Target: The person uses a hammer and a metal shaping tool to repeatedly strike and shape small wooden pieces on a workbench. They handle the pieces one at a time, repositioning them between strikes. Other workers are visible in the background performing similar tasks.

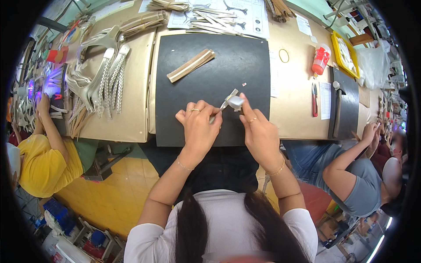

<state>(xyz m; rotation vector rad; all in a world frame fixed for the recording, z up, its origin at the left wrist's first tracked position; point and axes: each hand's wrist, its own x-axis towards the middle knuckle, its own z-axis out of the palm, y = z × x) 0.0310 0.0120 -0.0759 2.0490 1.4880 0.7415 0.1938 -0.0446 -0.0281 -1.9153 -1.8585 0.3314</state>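
Observation:
Over the near part of a black mat [175, 101], my left hand [198, 128] is closed in a pinch on a thin silvery strap [225, 104]. The strap slants up and right from the fingertips. My right hand [260, 133] grips a small white block [237, 103] against the strap's far end. Motion blurs the block, so its exact kind is unclear. Farther up the mat lies a flat stack of brown strips [191, 65] with a pale stripe, touched by neither hand. A tiny white scrap [244, 84] rests above my right hand.
Silvery braided straps [115, 81] are piled at left, with strip bundles [193, 6] along the back. To the right are a red-labelled bottle [321, 60], red-handled tool [314, 100], yellow tray [345, 51] and hammer [337, 105]. Co-workers sit on both sides.

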